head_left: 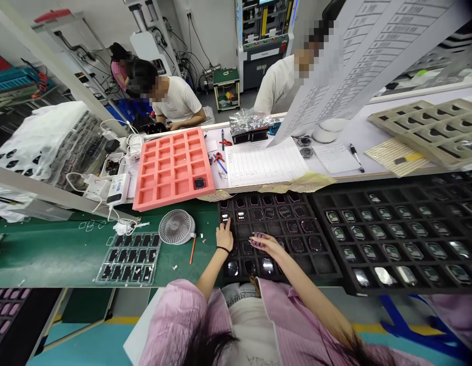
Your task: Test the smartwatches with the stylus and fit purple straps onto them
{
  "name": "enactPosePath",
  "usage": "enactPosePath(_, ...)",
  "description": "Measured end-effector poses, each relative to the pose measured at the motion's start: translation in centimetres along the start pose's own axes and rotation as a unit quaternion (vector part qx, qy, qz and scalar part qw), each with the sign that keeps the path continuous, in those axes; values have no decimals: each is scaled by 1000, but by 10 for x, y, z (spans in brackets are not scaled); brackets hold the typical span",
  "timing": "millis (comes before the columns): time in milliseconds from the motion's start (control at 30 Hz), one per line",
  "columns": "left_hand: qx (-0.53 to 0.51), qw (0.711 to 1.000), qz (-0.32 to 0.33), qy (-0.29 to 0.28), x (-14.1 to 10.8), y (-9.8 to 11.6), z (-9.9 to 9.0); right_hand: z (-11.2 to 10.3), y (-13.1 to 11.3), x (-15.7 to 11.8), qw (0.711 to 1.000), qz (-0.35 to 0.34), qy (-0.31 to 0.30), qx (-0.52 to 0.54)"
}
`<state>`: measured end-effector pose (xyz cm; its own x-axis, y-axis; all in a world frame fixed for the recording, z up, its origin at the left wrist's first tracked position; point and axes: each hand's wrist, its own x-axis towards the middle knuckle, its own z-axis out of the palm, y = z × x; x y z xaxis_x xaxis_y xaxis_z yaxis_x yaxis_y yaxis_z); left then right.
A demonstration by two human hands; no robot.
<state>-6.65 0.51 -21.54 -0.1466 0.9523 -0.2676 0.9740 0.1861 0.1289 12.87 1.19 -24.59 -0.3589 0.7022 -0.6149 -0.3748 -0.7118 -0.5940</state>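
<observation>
One left hand (224,239), loosely open, touches a lit, square, dark watch (224,217) at far left of black foam tray (243,231), likely steadying it; half-curled right hand (272,245) is above tray, hold unclear.

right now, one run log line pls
left hand: fingertip at lit watch module; right hand: over black foam tray, hold unclear; coral foam tray: one dark watch module

Reaching forward, extending the index finger (228,223) of the bare left hand (224,238); angling the bare right hand (268,244) leftward, partly curled.
</observation>
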Motion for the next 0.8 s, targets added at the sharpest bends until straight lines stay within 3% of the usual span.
enactPosePath(100, -49, 998, 39, 30, -7, 5, -3, 8, -11, 5, 999, 2, -28, -17)
enactPosePath(167, -141, 978, 155, 17, -9, 9, -10, 12, -19, 7, 998, 3, -45, -31)
enactPosePath(267, -294, 893, 333, -70, -3, 16, -18, 13, -29, 7, 996, 1, -65, -61)
enactPosePath(300, -330, 868, 359, -90, 1, 19, -19, 12, -31, 6, 995, -2, -66, -73)
enactPosePath(367, -372, 845, 371, -102, 11, 26, -19, 9, -32, 4, 994, -16, -57, -95)
enactPosePath(433, -379, 849, 356, -95, 22, 36, -15, 2, -33, 1, 992, -42, -31, -115)
enactPosePath(533, -330, 880, 332, -76, 38, 56, -5, -13, -35, -1, 982, -103, 46, -152)
enactPosePath(633, -253, 907, 330, -68, 47, 74, 5, -29, -41, 3, 950, -174, 148, -215)
enactPosePath(700, -229, 912, 334, -64, 46, 77, 9, -37, -44, 7, 920, -213, 194, -265)
enactPosePath(800, -186, 928, 322, -33, 38, 64, 12, -39, -45, 13, 882, -244, 223, -336)
